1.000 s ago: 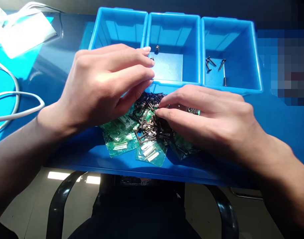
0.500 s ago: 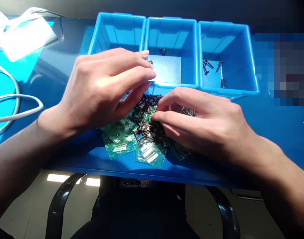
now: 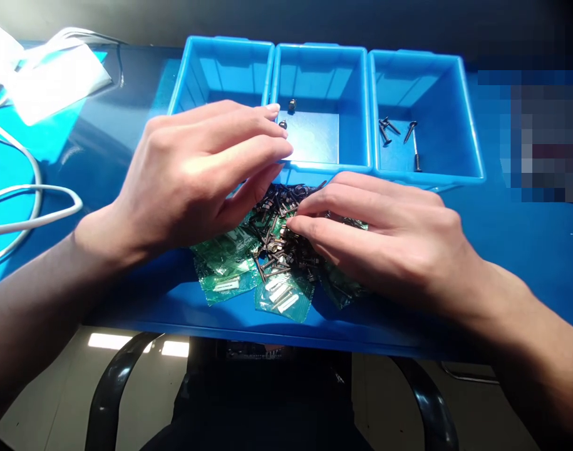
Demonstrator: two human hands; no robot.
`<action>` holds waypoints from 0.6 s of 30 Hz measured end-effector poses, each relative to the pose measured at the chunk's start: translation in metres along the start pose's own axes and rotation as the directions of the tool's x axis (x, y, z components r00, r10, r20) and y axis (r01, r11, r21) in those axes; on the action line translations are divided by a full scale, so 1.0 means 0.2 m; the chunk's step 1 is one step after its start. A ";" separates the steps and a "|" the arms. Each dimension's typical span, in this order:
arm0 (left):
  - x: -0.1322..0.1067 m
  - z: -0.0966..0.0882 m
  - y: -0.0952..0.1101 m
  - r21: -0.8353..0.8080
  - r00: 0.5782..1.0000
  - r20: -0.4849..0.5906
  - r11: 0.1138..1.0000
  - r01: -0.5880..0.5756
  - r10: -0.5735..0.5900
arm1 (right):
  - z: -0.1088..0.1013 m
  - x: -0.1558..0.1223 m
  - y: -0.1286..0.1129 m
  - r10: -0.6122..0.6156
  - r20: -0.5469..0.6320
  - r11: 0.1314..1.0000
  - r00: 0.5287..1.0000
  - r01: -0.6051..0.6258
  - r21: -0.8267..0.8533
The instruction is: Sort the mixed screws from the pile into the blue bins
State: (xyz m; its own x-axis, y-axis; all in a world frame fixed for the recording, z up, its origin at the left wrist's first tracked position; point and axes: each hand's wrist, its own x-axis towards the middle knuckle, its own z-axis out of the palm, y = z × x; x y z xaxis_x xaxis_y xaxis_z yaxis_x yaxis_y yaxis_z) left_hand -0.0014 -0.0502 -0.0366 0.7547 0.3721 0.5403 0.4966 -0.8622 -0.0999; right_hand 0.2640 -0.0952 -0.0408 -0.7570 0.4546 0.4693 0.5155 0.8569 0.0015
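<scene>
My left hand [image 3: 206, 160] is open, palm down, its fingers stretched toward the front left corner of the middle blue bin [image 3: 330, 166]. No object shows in it. My right hand [image 3: 384, 228] reaches into a pile of dark screws [image 3: 277, 254], thumb and forefinger pinched together at its middle. Whatever lies between those fingertips is too small to make out. Beneath and around the pile lie small green-tinted plastic bags [image 3: 283, 297] holding white plugs and screws. Inside the middle bin sit two small dark fasteners [image 3: 292, 105], one partly behind my left fingers.
The right blue bin [image 3: 427, 178] holds several dark screws [image 3: 384, 131]. My left hand partly hides the left blue bin [image 3: 230, 42]. White cables [image 3: 37, 188] and a bright white sheet [image 3: 61, 81] lie at the left of the blue table [image 3: 516, 269].
One dark fastener in the middle bin has shifted left and turned. The view has tilted slightly, so the bins appear lower. My hands keep nearly the same places, with the right fingers still pinched.
</scene>
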 end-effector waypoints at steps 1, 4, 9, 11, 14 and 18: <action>0.00 0.00 0.00 0.002 1.000 -0.003 1.000 -0.001 0.001 | 0.00 0.00 0.00 0.003 -0.013 1.000 1.000 -0.003 -0.007; 0.00 0.00 -0.01 0.006 1.000 -0.003 1.000 -0.002 0.002 | 0.00 0.01 0.02 0.034 -0.077 0.999 0.996 -0.034 -0.005; 0.01 0.00 -0.01 0.009 1.000 0.005 1.000 0.003 -0.003 | -0.01 0.01 0.04 0.073 -0.167 0.996 0.983 -0.063 0.061; 0.01 0.01 -0.01 0.010 1.000 0.001 1.000 0.000 0.000 | -0.01 0.00 0.04 0.095 -0.153 0.993 0.984 -0.083 0.084; 0.01 0.01 -0.01 0.010 1.000 -0.013 1.000 -0.007 0.007 | -0.03 0.00 0.02 0.137 -0.150 0.988 0.979 -0.123 0.095; 0.02 -0.01 0.02 -0.008 0.999 -0.052 1.000 0.013 -0.013 | -0.07 0.02 -0.02 0.240 -0.204 0.965 0.949 -0.210 0.159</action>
State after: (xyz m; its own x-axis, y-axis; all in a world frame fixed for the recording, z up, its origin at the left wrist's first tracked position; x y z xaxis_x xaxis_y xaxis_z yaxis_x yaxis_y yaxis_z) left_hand 0.0026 -0.0524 -0.0321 0.7246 0.3652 0.5844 0.5031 -0.8599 -0.0864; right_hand 0.2653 -0.1008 -0.0265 -0.5129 0.5874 0.6260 0.5925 0.7699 -0.2370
